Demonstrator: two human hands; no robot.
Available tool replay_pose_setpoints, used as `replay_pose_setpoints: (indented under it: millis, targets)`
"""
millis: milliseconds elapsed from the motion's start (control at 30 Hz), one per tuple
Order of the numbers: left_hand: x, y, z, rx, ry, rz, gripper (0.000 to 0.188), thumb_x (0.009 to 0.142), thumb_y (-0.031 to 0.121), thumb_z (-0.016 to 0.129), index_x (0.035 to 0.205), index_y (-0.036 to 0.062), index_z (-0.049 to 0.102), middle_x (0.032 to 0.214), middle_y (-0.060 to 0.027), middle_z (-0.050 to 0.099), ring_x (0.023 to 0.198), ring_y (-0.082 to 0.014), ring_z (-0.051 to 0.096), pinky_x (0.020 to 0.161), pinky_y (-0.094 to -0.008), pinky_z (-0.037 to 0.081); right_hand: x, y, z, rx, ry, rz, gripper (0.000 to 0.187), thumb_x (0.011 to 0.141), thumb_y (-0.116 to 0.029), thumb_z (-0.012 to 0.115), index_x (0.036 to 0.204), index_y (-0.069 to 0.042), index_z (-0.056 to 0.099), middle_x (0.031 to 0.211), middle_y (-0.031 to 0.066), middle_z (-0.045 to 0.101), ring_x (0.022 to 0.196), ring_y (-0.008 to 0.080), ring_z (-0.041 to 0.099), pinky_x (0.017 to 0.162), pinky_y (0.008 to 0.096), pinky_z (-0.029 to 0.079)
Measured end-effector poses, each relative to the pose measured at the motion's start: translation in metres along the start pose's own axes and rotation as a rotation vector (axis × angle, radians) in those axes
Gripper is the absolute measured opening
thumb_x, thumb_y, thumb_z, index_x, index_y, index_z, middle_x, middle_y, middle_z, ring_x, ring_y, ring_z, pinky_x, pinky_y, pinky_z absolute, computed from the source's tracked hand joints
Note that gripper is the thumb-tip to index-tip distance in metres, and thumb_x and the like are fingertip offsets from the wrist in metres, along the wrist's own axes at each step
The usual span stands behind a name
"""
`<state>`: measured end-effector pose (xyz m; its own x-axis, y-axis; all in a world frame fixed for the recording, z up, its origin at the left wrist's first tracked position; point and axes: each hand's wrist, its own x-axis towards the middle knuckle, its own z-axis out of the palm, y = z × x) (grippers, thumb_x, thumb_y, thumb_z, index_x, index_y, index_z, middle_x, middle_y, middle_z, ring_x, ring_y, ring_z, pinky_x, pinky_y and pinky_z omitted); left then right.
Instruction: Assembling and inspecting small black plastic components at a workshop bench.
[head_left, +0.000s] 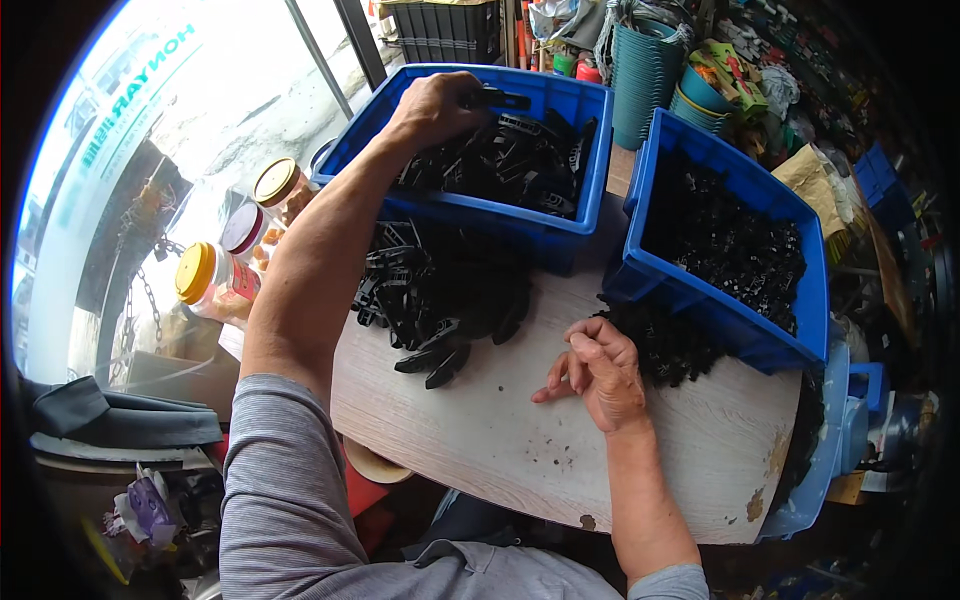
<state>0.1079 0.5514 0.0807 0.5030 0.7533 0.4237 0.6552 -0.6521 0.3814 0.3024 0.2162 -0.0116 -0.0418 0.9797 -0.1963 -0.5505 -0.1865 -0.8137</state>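
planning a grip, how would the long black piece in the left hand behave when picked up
The long black piece is probably stiff, as it juts from the left hand without visible sagging. It may be light for its size, being slim and held one-handed. Similar black pieces in the blue bin show highlights, so it could be slightly slippery.

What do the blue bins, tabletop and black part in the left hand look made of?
Left blue bin, right blue bin: likely moulded plastic, low gloss; thick same-coloured rims.
Tabletop: probably wood-grain laminate; brown chipped patches.
Black part in left hand: perhaps plastic, slight sheen; coated metal possible.
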Motion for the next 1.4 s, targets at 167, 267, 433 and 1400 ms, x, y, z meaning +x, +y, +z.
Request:
replay_pose_setpoints:
  millis: [167, 267, 433, 1400]
  targets:
    - [-0.027, 0.006, -0.038, -0.051, 0.233, -0.049, 0.047, 0.075, 0.033, 0.078, 0.114, 0.009, 0.07, 0.102, -0.0117, 0.074, 0.094, -0.0256, 0.072, 0.086, -0.0348, 0.055, 0.0, 0.004, 0.004, -0.006, 0.005, -0.024, 0.015, 0.095, -0.018, 0.058, 0.103, -0.005, 0.057, 0.055, 0.0025, 0.046, 0.061, 0.0214, 0.063, 0.058, 0.0563, 0.061]
    - [-0.051, 0.005, -0.056, -0.118, 0.374, -0.008, 0.047, 0.076, 0.03, 0.078, 0.116, 0.0066, 0.07, 0.101, -0.0116, 0.074, 0.092, -0.022, 0.072, 0.087, -0.0322, 0.055, -0.003, 0.008, 0.008, -0.019, 0.025, -0.033, 0.015, 0.095, -0.018, 0.058, 0.102, -0.005, 0.057, 0.055, 0.0028, 0.046, 0.06, 0.0211, 0.062, 0.058, 0.0562, 0.061]
    - [-0.107, 0.003, -0.073, -0.362, 0.609, -0.126, 0.048, 0.078, 0.027, 0.082, 0.115, 0.0009, 0.067, 0.094, -0.012, 0.074, 0.086, -0.0144, 0.069, 0.079, -0.0276, 0.055, -0.005, 0.011, 0.015, -0.039, 0.024, -0.019, 0.017, 0.095, -0.019, 0.058, 0.103, -0.004, 0.057, 0.055, 0.003, 0.046, 0.061, 0.0209, 0.062, 0.058, 0.0565, 0.061]
    - [-0.251, 0.033, -0.026, -0.112, 0.511, -0.293, 0.039, 0.083, 0.024, 0.073, 0.116, 0.0049, 0.066, 0.122, -0.0174, 0.061, 0.114, -0.0321, 0.059, 0.097, -0.0393, 0.048, -0.009, 0.014, 0.024, -0.053, 0.018, -0.041, 0.016, 0.095, -0.019, 0.057, 0.103, -0.004, 0.057, 0.056, 0.0023, 0.047, 0.061, 0.0193, 0.062, 0.057, 0.0551, 0.061]
